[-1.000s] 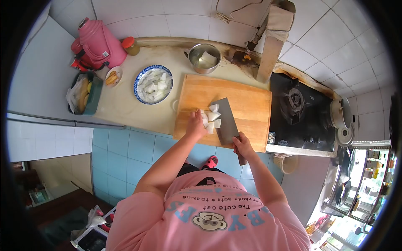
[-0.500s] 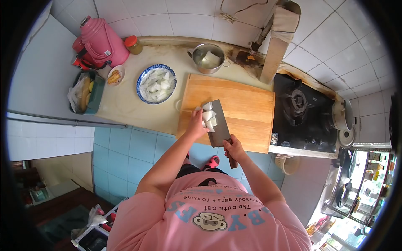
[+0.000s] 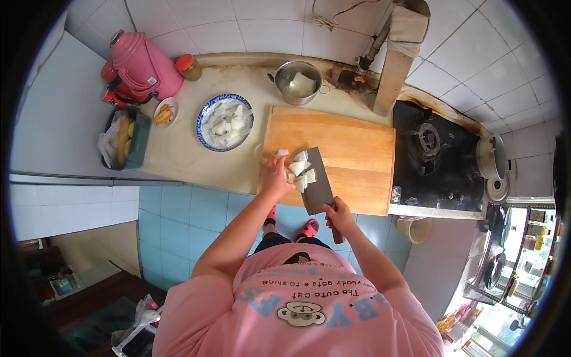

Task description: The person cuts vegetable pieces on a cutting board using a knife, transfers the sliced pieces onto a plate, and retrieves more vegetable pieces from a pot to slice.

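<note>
My right hand [image 3: 338, 215] is wrapped round the dark handle of a wide cleaver [image 3: 320, 184], its blade lying flat over the left part of the wooden cutting board [image 3: 357, 154]. Several white chunks [image 3: 299, 168] rest on and beside the blade's left side. My left hand [image 3: 276, 180] is at the chunks' left side, fingers bent against them; whether it grips one is hidden. One loose white piece [image 3: 283, 152] lies just above its fingertips on the board.
Left of the board, a blue-rimmed plate [image 3: 201, 132] holds white pieces. Behind the board stands a metal pot [image 3: 309, 98] with pale chunks. A pink thermos [image 3: 143, 62], red-lidded jar [image 3: 189, 68], small dish [image 3: 173, 107] and green basket [image 3: 140, 140] are farther left; a black stove [image 3: 440, 178] is right.
The cleaver moved left under the chunks, then slightly back right with some on its blade. One white piece now lies apart above my left fingertips. The view shifted slightly.
</note>
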